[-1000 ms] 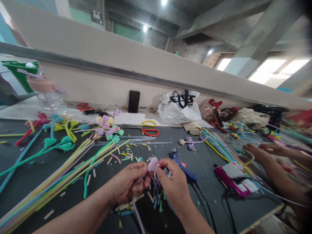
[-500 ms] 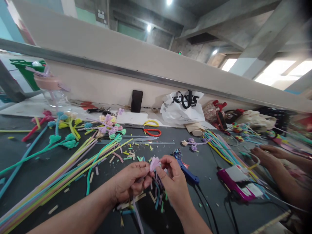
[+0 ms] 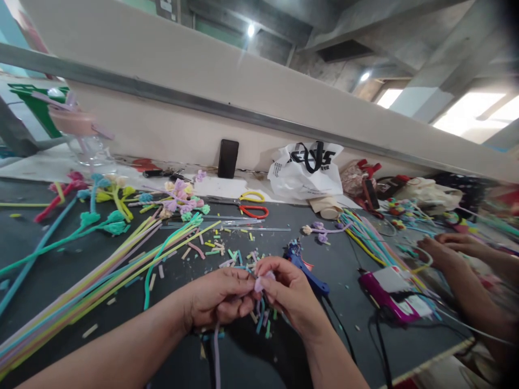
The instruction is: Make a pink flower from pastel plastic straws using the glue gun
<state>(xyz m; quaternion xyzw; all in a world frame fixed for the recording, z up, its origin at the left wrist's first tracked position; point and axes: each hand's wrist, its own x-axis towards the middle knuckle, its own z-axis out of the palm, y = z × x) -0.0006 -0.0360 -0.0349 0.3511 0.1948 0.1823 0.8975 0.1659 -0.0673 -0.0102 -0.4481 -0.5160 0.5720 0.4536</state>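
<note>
Dark tabletop (image 3: 243, 373), edge at lower right. Fuzzy pastel stems (image 3: 93, 294) lower left, white printed bag (image 3: 306, 181) upper centre. Magenta-and-white power strip (image 3: 373, 289) right; open gap between it and blue corded glue gun (image 3: 306, 270), which crowds right hand (image 3: 290, 294). Left hand (image 3: 217, 297) closed on thin lilac stem (image 3: 217, 351); right pinches soft lilac flower head (image 3: 265, 281), frame centre.

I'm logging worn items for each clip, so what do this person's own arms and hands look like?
The left hand and right hand are both ungloved. The left forearm and right forearm show no sleeves, watch or bracelet. No rings show on the visible fingers; nail details are too small to tell.
</note>
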